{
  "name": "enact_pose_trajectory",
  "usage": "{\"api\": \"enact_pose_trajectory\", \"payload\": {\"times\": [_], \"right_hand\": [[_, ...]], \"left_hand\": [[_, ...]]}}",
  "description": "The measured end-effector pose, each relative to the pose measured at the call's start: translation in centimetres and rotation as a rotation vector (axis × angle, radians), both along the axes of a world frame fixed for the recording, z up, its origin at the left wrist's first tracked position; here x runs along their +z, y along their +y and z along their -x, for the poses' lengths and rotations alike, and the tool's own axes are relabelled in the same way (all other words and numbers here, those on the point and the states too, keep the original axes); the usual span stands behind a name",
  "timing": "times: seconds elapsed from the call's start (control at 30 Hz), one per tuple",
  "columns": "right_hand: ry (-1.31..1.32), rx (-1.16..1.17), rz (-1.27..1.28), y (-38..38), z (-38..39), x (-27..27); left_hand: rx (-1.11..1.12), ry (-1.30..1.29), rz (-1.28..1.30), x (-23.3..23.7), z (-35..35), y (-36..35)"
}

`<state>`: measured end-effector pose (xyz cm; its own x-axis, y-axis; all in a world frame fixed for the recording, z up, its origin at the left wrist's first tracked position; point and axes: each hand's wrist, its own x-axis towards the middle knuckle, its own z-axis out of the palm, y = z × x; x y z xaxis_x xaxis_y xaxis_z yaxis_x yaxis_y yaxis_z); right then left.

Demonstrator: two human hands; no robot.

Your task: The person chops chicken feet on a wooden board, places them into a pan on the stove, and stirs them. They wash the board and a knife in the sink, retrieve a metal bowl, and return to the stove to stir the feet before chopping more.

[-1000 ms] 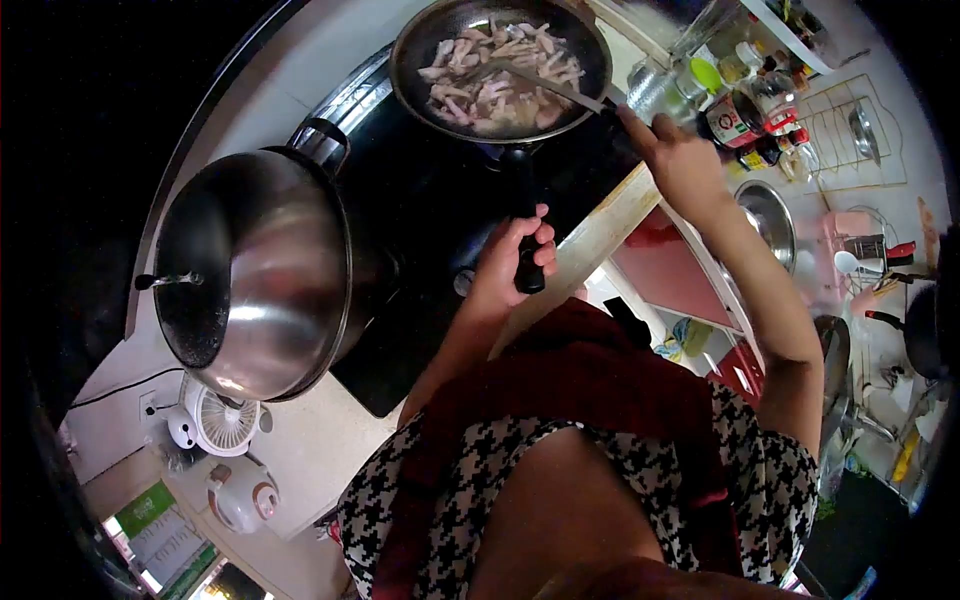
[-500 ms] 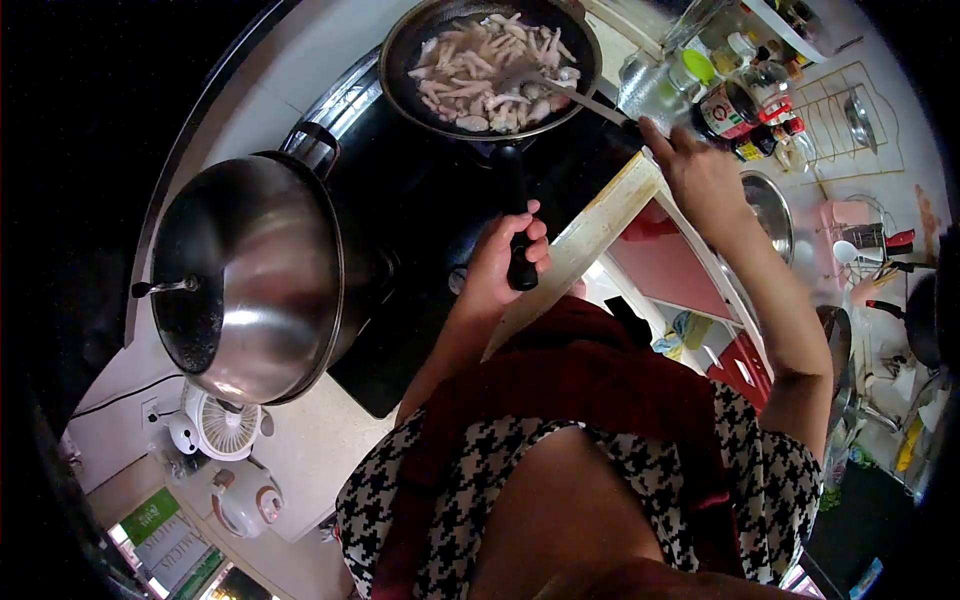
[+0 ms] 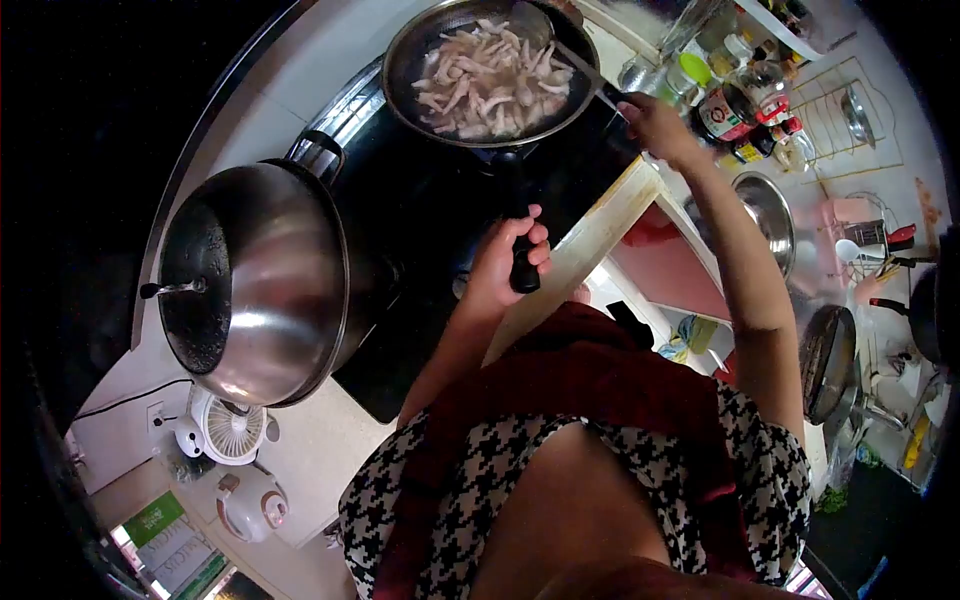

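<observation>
A dark wok sits on the black cooktop, holding many pale pieces that look like chicken feet. My left hand is closed around the wok's black handle. With my right hand I grip the dark handle end of a metal spatula. Its shaft crosses the wok's right rim, and its rounded head lies at the far side of the wok, beyond most of the food.
Left of the wok stands a large steel pot with a domed lid. Sauce bottles and a steel bowl are on the right. A small white fan and a white kettle stand at lower left.
My right hand has moved slightly left and up, carrying the spatula head from among the food to the wok's far side. The food has shifted. My left hand keeps its grip.
</observation>
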<state>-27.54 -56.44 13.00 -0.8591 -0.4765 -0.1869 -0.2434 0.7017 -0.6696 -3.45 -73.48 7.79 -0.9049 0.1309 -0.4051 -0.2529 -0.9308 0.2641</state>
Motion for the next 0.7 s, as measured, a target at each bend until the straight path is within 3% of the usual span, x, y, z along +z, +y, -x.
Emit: {"api": "enact_pose_trajectory", "payload": {"times": [0.1,0.13,0.27,0.47,0.57,0.7], "right_hand": [[-0.291,-0.064,0.189,-0.3,-1.6,2.0],[-0.234,-0.055,0.125,-0.2,-2.0,2.6],[0.422,0.275,-0.096,1.3,-4.5,4.5],[0.710,0.432,-0.514,2.1,-10.6,6.7],[0.902,0.473,-0.568,1.5,-10.5,4.0],[0.915,0.369,-0.576,0.8,-7.6,1.9]], "left_hand": [[-0.003,-0.003,0.001,0.1,0.0,0.0],[-0.006,-0.001,0.024,0.3,0.0,0.0],[-0.006,0.000,0.032,0.6,-0.1,0.2],[0.004,0.011,0.027,0.3,-0.2,0.2],[-0.006,0.014,0.027,0.3,-0.2,0.1],[-0.009,0.002,0.014,0.3,-0.1,0.1]]}}
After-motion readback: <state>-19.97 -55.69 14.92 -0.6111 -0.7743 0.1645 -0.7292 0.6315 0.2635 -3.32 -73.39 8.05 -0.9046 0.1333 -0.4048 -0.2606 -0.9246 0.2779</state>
